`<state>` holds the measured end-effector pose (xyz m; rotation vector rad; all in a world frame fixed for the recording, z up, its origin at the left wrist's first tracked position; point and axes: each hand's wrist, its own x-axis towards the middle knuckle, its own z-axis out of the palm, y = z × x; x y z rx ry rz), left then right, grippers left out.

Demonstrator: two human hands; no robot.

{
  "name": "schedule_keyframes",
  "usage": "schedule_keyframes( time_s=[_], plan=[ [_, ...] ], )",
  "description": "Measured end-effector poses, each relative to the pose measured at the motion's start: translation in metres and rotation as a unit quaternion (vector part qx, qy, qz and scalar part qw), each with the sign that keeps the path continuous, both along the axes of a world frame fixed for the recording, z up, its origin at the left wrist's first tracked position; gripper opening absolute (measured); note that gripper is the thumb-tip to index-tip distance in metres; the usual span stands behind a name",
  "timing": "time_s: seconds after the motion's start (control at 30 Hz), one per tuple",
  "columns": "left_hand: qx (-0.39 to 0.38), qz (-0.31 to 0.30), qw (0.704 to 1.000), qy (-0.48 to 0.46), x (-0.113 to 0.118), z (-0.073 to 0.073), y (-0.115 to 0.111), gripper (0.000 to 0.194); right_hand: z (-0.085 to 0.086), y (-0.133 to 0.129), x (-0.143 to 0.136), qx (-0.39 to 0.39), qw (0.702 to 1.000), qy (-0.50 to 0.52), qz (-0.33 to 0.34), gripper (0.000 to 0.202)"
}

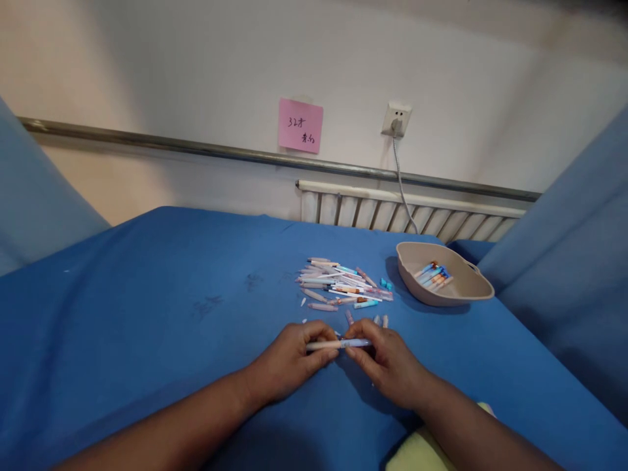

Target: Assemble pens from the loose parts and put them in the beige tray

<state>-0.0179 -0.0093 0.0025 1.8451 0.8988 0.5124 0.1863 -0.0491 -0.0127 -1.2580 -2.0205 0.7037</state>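
Both hands hold one slim pen (333, 344) level above the blue cloth. My left hand (294, 356) pinches its peach-coloured left half between thumb and fingers. The pale lilac right half is in the pinch of my right hand (387, 360). Just beyond the hands lies a loose pile of pens and pen parts (338, 281), in white, pink, peach and light blue. Small cap-like pieces (385, 320) lie close behind my right hand, partly hidden by it. Small bright blue pieces (386, 284) sit to the right of the pile.
A beige basin (468, 294) with several pens (434, 276) in it stands at the right. A yellow-green cloth item (417, 453) lies under my right forearm. Behind the blue-covered surface (147, 314) are a radiator (358, 206), a metal rail (220, 150) and a plugged-in cord (400, 176).
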Motion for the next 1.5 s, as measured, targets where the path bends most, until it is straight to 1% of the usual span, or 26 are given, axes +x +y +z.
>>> schedule_keyframes(
  time_s=[0.1,0.23,0.27,0.33,0.37,0.43,0.5,0.57,0.6,0.7,0.73,0.8,0.87,0.93,1.0,1.07,1.1,1.17,1.23,1.27,1.3,1.33,1.4,1.5],
  plan=[
    [-0.059,0.007,0.998,-0.007,0.001,0.002,0.001,0.034,0.0,-0.001,0.0,0.023,1.0,-0.002,0.01,0.007],
    [-0.09,0.023,0.995,0.026,-0.002,0.0,0.006,0.051,0.0,-0.002,0.001,0.052,0.999,-0.012,0.003,0.009],
    [-0.101,0.025,0.994,0.04,-0.002,-0.001,0.007,0.053,0.0,-0.002,0.002,0.056,0.998,-0.014,0.003,0.009],
    [-0.127,0.032,0.99,0.046,-0.002,-0.003,0.008,0.049,0.0,-0.002,0.002,0.063,0.998,-0.013,0.004,0.009],
    [-0.137,0.038,0.989,0.03,-0.001,-0.004,0.008,0.045,0.0,-0.001,0.002,0.063,0.998,-0.011,0.004,0.009],
    [-0.147,0.056,0.987,-0.033,0.0,-0.004,0.008,0.038,0.001,0.0,0.003,0.059,0.998,-0.005,0.002,0.01],
    [-0.159,0.07,0.98,-0.099,0.002,-0.003,0.007,0.039,0.0,0.001,0.003,0.056,0.998,0.001,-0.007,0.011],
    [-0.186,0.073,0.972,-0.125,0.004,-0.002,0.007,0.044,0.0,0.002,0.004,0.056,0.998,0.005,-0.017,0.012],
    [-0.202,0.072,0.969,-0.12,0.004,-0.002,0.007,0.045,-0.001,0.003,0.004,0.058,0.998,0.007,-0.021,0.012],
    [-0.239,0.065,0.967,-0.067,0.002,-0.003,0.008,0.051,-0.001,0.004,0.003,0.066,0.997,0.018,-0.028,0.012],
    [-0.24,0.064,0.967,-0.054,0.002,-0.003,0.009,0.052,0.0,0.004,0.002,0.069,0.997,0.027,-0.035,0.011],
    [-0.233,0.061,0.969,-0.061,0.0,-0.004,0.01,0.044,0.001,0.005,0.001,0.072,0.995,0.049,-0.05,0.01],
    [-0.222,0.06,0.968,-0.101,-0.001,-0.003,0.01,0.039,0.003,0.006,0.001,0.073,0.993,0.068,-0.064,0.01],
    [-0.222,0.06,0.964,-0.132,-0.001,-0.001,0.011,0.043,0.004,0.006,0.001,0.078,0.992,0.073,-0.07,0.01],
    [-0.243,0.061,0.96,-0.122,-0.001,0.001,0.012,0.044,0.005,0.006,0.001,0.086,0.992,0.069,-0.069,0.01],
    [-0.257,0.057,0.961,-0.085,-0.001,0.001,0.013,0.044,0.006,0.006,-0.001,0.079,0.992,0.079,-0.066,0.011],
    [-0.258,0.051,0.962,-0.071,-0.001,0.0,0.013,0.045,0.005,0.006,-0.002,0.062,0.991,0.097,-0.068,0.012],
    [-0.254,0.04,0.964,-0.068,-0.002,-0.002,0.014,0.044,0.004,0.006,-0.007,-0.001,0.982,0.171,-0.076,0.016],
    [-0.259,0.032,0.961,-0.088,-0.003,-0.005,0.014,0.04,0.004,0.006,-0.011,-0.073,0.961,0.258,-0.07,0.024],
    [-0.265,0.03,0.959,-0.098,-0.003,-0.006,0.014,0.039,0.003,0.005,-0.013,-0.092,0.951,0.289,-0.061,0.026],
    [-0.268,0.027,0.957,-0.104,-0.003,-0.007,0.014,0.039,0.004,0.005,-0.014,-0.096,0.946,0.304,-0.05,0.027],
    [-0.271,0.021,0.957,-0.104,-0.003,-0.007,0.014,0.038,0.004,0.005,-0.015,-0.085,0.948,0.304,-0.041,0.026],
    [-0.27,0.005,0.958,-0.098,-0.002,-0.006,0.013,0.036,0.007,0.003,-0.015,-0.039,0.961,0.272,-0.035,0.021],
    [-0.237,-0.007,0.967,-0.097,0.001,-0.002,0.009,0.031,0.012,0.0,-0.014,0.027,0.975,0.216,-0.044,0.013]
  ],
)
